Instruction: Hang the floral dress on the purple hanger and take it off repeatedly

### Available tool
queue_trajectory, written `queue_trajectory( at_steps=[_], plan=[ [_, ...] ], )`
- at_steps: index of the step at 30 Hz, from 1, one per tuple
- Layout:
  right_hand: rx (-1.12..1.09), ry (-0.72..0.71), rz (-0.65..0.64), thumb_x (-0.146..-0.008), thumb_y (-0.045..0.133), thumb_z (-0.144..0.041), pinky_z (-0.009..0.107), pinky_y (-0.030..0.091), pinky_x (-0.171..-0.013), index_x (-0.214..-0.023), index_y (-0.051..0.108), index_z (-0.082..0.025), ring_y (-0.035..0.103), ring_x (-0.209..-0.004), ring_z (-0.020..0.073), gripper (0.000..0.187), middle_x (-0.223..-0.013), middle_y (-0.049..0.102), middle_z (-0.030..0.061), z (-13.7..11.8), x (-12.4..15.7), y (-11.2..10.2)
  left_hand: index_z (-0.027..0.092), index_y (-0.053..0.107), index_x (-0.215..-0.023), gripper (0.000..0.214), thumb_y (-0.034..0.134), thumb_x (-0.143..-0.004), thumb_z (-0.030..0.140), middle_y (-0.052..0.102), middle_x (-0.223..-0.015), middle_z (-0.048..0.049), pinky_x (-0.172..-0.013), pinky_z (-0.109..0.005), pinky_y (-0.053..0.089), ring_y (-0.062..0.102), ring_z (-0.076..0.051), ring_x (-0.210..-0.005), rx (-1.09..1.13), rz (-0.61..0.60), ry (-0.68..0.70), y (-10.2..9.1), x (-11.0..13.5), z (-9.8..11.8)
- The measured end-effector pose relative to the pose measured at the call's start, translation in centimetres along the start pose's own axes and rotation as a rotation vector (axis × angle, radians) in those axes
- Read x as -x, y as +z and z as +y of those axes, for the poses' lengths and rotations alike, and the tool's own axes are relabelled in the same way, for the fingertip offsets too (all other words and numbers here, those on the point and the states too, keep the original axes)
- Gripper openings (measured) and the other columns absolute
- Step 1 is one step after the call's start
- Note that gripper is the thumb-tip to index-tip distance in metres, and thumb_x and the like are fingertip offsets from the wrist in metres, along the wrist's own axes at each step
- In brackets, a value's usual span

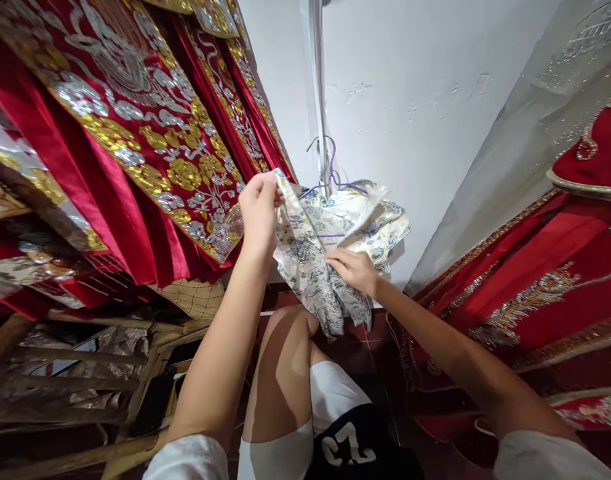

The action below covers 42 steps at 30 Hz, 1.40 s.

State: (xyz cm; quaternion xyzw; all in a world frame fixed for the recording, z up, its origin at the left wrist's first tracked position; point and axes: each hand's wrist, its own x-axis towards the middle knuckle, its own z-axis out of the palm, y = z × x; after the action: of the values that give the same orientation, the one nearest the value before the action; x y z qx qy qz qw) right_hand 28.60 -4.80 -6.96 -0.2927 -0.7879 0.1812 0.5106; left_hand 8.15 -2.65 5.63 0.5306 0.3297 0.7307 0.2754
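A pale floral garment (305, 267) with blue-grey and yellow patterning hangs from a purple wire hanger (330, 175) in front of me. My left hand (260, 200) is closed around the upper left edge of its opening, holding that edge up. Lower down, near the middle of the front, my right hand (354, 270) pinches the garment's edge. The right side of the garment lies open, with a strip of its collar or lining standing up, and the hanger's lower bar shows inside. Cloth hides the fingertips of my right hand in part.
A metal pole (315, 80) runs down the white wall (410, 67) to the hanger. Red embroidered cloths (150, 120) hang at left, and a red beaded garment (525, 300) hangs at right beside sheer fabric (490, 167). A wooden rack (80, 387) stands low left.
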Motion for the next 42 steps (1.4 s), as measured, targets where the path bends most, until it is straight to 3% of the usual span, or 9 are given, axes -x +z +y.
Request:
queue_trajectory(
  at_steps=[5,9,15,18,23,28,33,38,42],
  plan=[
    [-0.375,0.260,0.247,-0.090,0.069,-0.044,0.026,0.039,-0.052,-0.091,0.068,-0.021,0.051,-0.060,0.0128,0.023,-0.073,0.063,0.0006,-1.9,0.8,0.8,0.017,0.050,-0.066,0.030,0.065,-0.091,0.024,0.049,-0.066,0.0022,-0.061,-0.022,0.046,0.047,-0.009,-0.059,0.059,0.238,-0.241,-6.4,-0.3,-1.8],
    [-0.629,0.321,0.293,-0.087,0.072,-0.048,0.024,0.026,-0.047,-0.091,0.064,-0.021,0.034,-0.053,0.0089,0.029,-0.066,0.049,-0.0043,-3.4,-0.2,1.6,0.019,0.044,-0.068,0.035,0.064,-0.092,0.033,0.047,-0.067,0.0036,-0.069,-0.025,0.050,0.050,-0.010,-0.062,0.198,0.352,-0.380,-8.0,2.2,-4.9],
    [-0.604,0.395,0.131,-0.088,0.072,-0.046,0.026,0.024,-0.050,-0.084,0.066,-0.020,0.033,-0.053,0.0096,0.027,-0.061,0.047,-0.0043,-4.4,2.1,1.7,0.018,0.058,-0.080,0.020,0.067,-0.093,0.030,0.054,-0.077,0.0026,-0.070,-0.020,0.041,0.049,-0.011,-0.071,-0.172,0.183,0.014,-7.9,1.0,-6.4],
    [-0.581,0.415,0.070,-0.086,0.073,-0.047,0.027,0.025,-0.051,-0.083,0.067,-0.020,0.034,-0.053,0.0101,0.028,-0.059,0.047,-0.0045,-4.9,2.6,1.7,0.018,0.057,-0.076,0.020,0.065,-0.093,0.023,0.053,-0.074,0.0025,-0.070,-0.020,0.041,0.048,-0.012,-0.070,-0.232,0.076,-0.062,-7.9,-0.6,-6.7],
    [-0.629,0.473,0.056,-0.084,0.074,-0.051,0.026,0.023,-0.049,-0.083,0.066,-0.020,0.033,-0.052,0.0096,0.031,-0.060,0.047,-0.0042,-5.6,2.9,2.3,0.018,0.057,-0.073,0.020,0.064,-0.091,0.019,0.052,-0.069,0.0030,-0.068,-0.021,0.038,0.045,-0.014,-0.067,-0.288,0.109,-0.096,-8.2,-0.2,-7.9],
    [-0.800,0.533,0.188,-0.083,0.075,-0.054,0.024,0.020,-0.044,-0.083,0.062,-0.023,0.022,-0.045,0.0074,0.034,-0.053,0.032,-0.0089,-5.0,3.8,1.5,0.018,0.058,-0.072,0.020,0.065,-0.090,0.021,0.052,-0.068,0.0029,-0.066,-0.022,0.039,0.046,-0.014,-0.066,-0.333,0.004,-0.094,-8.4,1.0,-7.6],
    [-0.854,0.551,0.253,-0.084,0.076,-0.050,0.024,0.022,-0.046,-0.087,0.063,-0.023,0.026,-0.048,0.0079,0.030,-0.057,0.034,-0.0077,-5.4,4.8,3.4,0.017,0.055,-0.073,0.021,0.060,-0.093,0.020,0.051,-0.067,0.0041,-0.064,-0.019,0.042,0.048,-0.010,-0.062,-0.056,0.310,-0.096,-7.6,2.3,-7.0],
    [-0.907,0.641,0.328,-0.084,0.075,-0.054,0.024,0.021,-0.046,-0.090,0.060,-0.023,0.024,-0.050,0.0084,0.035,-0.060,0.034,-0.0076,-6.2,7.0,7.5,0.016,0.059,-0.080,0.015,0.054,-0.093,0.012,0.061,-0.070,0.0003,-0.067,-0.018,0.054,0.061,-0.008,-0.064,0.406,0.582,-0.580,-6.8,7.1,-8.3],
    [-0.873,0.679,0.467,-0.084,0.074,-0.057,0.023,0.018,-0.044,-0.089,0.058,-0.025,0.019,-0.048,0.0089,0.036,-0.055,0.025,-0.0098,-5.2,8.1,6.8,0.017,0.060,-0.079,0.018,0.052,-0.093,0.007,0.065,-0.072,-0.0022,-0.068,-0.016,0.057,0.066,-0.008,-0.066,0.482,0.646,-0.749,-4.3,13.1,-10.3]
  ],
)
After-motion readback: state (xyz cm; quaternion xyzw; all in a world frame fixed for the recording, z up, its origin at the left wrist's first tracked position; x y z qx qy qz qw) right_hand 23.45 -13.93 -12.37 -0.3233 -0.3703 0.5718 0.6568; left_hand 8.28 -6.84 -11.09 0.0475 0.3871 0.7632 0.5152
